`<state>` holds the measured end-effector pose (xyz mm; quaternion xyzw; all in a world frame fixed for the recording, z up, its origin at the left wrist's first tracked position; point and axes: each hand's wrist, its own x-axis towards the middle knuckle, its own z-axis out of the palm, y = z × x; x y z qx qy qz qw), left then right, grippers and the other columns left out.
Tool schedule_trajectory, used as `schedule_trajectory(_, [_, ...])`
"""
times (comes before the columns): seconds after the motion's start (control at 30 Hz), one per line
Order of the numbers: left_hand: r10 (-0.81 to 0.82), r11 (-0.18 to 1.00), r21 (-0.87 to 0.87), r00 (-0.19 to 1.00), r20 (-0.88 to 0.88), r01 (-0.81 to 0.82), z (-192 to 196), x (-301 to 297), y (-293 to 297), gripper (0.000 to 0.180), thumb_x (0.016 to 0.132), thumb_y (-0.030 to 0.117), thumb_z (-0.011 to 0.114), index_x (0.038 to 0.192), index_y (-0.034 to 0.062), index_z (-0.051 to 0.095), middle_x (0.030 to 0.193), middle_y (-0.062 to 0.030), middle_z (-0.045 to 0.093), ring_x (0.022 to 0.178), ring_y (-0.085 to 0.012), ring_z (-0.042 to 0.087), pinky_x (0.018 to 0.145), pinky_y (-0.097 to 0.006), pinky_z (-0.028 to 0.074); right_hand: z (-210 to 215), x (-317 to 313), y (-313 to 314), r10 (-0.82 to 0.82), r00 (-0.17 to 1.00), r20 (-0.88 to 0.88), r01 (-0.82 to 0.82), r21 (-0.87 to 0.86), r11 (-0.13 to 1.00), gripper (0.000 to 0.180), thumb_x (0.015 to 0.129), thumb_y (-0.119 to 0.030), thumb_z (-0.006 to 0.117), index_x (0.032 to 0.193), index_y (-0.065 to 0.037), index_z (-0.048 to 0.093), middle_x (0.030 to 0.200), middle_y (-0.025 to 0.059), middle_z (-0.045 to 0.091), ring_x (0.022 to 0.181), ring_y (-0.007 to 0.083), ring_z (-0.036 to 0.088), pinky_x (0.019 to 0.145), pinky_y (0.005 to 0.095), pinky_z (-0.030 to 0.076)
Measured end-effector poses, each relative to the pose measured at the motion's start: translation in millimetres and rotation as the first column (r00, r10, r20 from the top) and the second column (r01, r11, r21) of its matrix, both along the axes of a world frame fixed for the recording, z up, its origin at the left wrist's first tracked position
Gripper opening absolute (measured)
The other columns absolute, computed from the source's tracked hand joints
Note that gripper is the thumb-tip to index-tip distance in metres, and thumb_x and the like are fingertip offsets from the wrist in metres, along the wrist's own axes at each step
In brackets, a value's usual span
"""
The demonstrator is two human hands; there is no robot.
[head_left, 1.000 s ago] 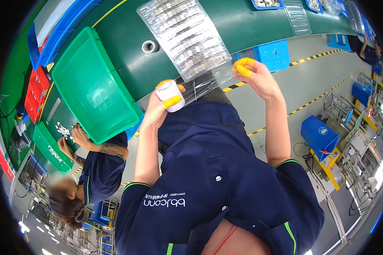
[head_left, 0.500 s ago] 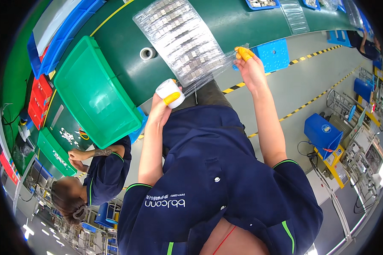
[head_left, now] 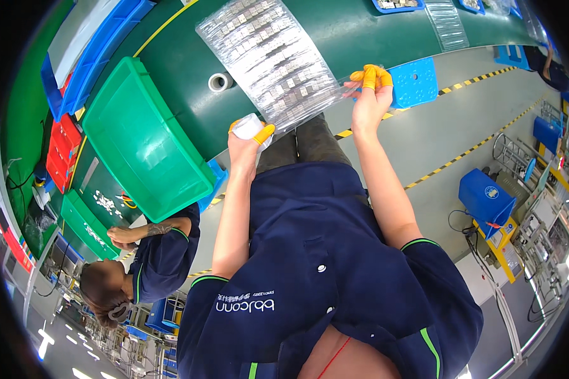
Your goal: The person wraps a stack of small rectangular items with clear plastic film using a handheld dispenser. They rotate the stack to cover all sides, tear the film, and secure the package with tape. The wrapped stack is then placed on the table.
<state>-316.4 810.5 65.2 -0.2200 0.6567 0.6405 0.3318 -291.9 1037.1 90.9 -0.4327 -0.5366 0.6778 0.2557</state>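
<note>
A clear plastic tray (head_left: 278, 54) with rows of small metal parts lies on the green table, its near end at the table's front edge. My left hand (head_left: 243, 151) is closed around a white-looking roll of clear film (head_left: 249, 127) beside the tray's near left corner. Yellow finger cots cover some fingertips on both hands. At the near right corner, my right hand (head_left: 373, 104) pinches the loose end of the film. A stretch of film (head_left: 310, 117) runs between the hands along the tray's near edge; whether it touches the tray is hard to tell.
A white ring-shaped core (head_left: 219, 82) stands left of the tray. Further left is a large green bin (head_left: 148, 145). A blue stool (head_left: 415, 83) is beyond my right hand. At lower left a co-worker (head_left: 161, 252) handles small white pieces (head_left: 105, 202).
Both hands have moved closer to the tray's near edge, and the film strip has come up against or over that end. My right hand has shifted slightly right and down.
</note>
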Motion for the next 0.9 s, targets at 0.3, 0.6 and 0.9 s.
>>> schedule_trajectory(0.3, [0.121, 0.981, 0.145, 0.991, 0.059, -0.128, 12, -4, 6, 0.048, 0.068, 0.003, 0.07, 0.11, 0.0019, 0.047, 0.096, -0.0084, 0.058, 0.088, -0.0169, 0.058, 0.079, -0.029, 0.047, -29, -3, 23, -0.048, 0.993, 0.112, 0.061, -0.119, 0.991, 0.016, 0.089, -0.007, 0.044, 0.101, 0.002, 0.049, 0.081, 0.0111, 0.059, 0.062, 0.0168, 0.06, 0.046, 0.0266, 0.048])
schedule_trajectory(0.6, [0.142, 0.989, 0.032, 0.99, 0.022, -0.143, 2, 0, 3, 0.051, 0.065, 0.006, 0.074, 0.109, 0.0015, 0.046, 0.097, -0.0068, 0.058, 0.086, -0.015, 0.057, 0.079, -0.028, 0.045, -40, -8, 37, -0.013, 0.991, 0.137, 0.03, -0.127, 0.991, 0.017, 0.086, -0.004, 0.045, 0.101, 0.002, 0.052, 0.08, 0.0105, 0.06, 0.063, 0.0161, 0.06, 0.047, 0.0263, 0.048])
schedule_trajectory(0.9, [0.154, 0.974, -0.158, 0.987, -0.045, -0.159, -16, 12, 12, 0.062, 0.061, 0.008, 0.079, 0.111, 0.0013, 0.044, 0.099, -0.0059, 0.056, 0.087, -0.0132, 0.054, 0.076, -0.026, 0.044, -75, 0, 48, 0.023, 0.967, 0.254, 0.026, -0.186, 0.982, 0.019, 0.084, 0.0, 0.041, 0.1, 0.003, 0.052, 0.082, 0.0122, 0.062, 0.06, 0.0161, 0.06, 0.045, 0.025, 0.045])
